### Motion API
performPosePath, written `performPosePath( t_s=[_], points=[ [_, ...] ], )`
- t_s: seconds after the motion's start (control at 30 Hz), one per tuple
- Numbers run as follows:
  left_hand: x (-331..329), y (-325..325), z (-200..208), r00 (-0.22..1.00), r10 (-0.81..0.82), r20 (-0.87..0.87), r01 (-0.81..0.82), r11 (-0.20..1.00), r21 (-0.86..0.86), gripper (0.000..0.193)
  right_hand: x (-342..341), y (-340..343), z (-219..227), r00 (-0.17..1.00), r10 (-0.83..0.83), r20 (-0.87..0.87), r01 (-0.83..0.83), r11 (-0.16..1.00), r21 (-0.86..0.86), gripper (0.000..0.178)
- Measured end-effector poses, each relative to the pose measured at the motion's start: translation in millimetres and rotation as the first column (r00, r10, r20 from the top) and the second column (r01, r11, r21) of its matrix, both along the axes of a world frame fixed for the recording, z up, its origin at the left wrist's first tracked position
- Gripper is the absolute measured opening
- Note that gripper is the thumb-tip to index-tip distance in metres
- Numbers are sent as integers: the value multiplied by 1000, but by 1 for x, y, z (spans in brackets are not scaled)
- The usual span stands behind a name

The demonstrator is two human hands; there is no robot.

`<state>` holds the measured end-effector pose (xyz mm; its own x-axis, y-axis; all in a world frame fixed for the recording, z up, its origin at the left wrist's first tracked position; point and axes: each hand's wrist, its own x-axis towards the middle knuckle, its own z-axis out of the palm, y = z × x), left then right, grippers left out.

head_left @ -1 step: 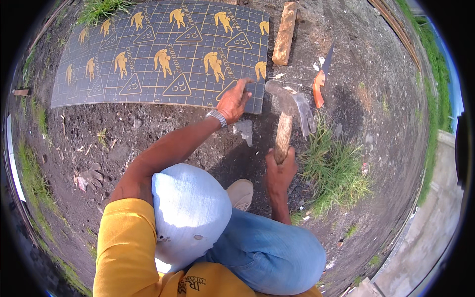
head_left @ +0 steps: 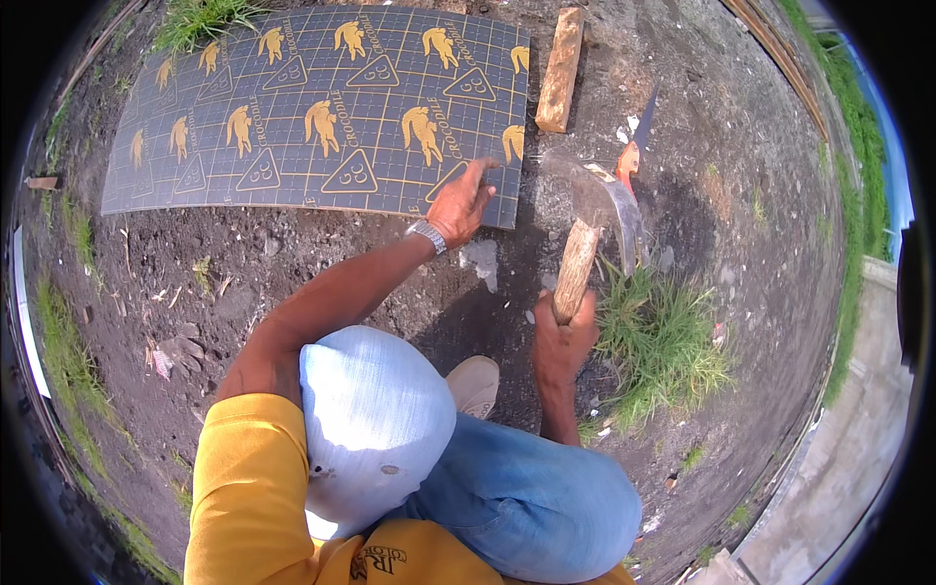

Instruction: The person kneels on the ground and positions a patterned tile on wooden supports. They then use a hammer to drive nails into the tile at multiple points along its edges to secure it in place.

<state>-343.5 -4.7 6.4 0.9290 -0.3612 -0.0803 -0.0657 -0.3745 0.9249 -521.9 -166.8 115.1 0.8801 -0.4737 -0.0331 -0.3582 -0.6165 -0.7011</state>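
My right hand (head_left: 565, 343) is wrapped round the wooden handle of a claw hammer (head_left: 577, 261). The metal head is raised off the ground and a little blurred, its claw side toward the right. A dark board (head_left: 366, 102) with a yellow grid and printed figures lies on the soil. At its near right corner rests my left hand (head_left: 458, 209), index finger stretched out and the others partly bent. Nothing shows in that hand, though its underside is hidden. Beyond the hammer lies a handsaw (head_left: 632, 156) with an orange handle, partly covered by the hammer head.
A short wooden block (head_left: 561, 70) lies just right of the board. Beside my right hand grows a grass tuft (head_left: 663, 336). A dirty glove (head_left: 177, 351) lies on the soil at the left. Concrete paving (head_left: 838, 468) runs along the right rim.
My right hand and the hammer have shifted slightly to the right, with the head now covering more of the saw handle. My left hand stays at the board's corner.
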Motion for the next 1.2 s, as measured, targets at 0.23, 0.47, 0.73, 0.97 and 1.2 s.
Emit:
performPosePath(
  t_s=[0.23,0.47,0.73,0.97,1.2],
  points=[
    [0,3,6,997,38,-66,-37,999,17,40,5,-16,7,956,-62,287,34,994,103,13],
    [5,2,4,987,34,-157,-26,998,54,39,-12,-11,-19,983,-20,-183,24,1000,18,22],
    [6,1,1,997,31,-76,-27,999,43,37,-7,-16,-26,958,54,-283,-103,982,-159,23],
    [9,1,-10,998,34,-59,-33,999,23,36,-17,-12,-37,957,13,-290,-22,999,-28,31],
    [14,35,-10,874,-53,-482,-129,933,-336,34,-30,-11,-31,891,59,-451,-99,993,-65,32]
  ],
)
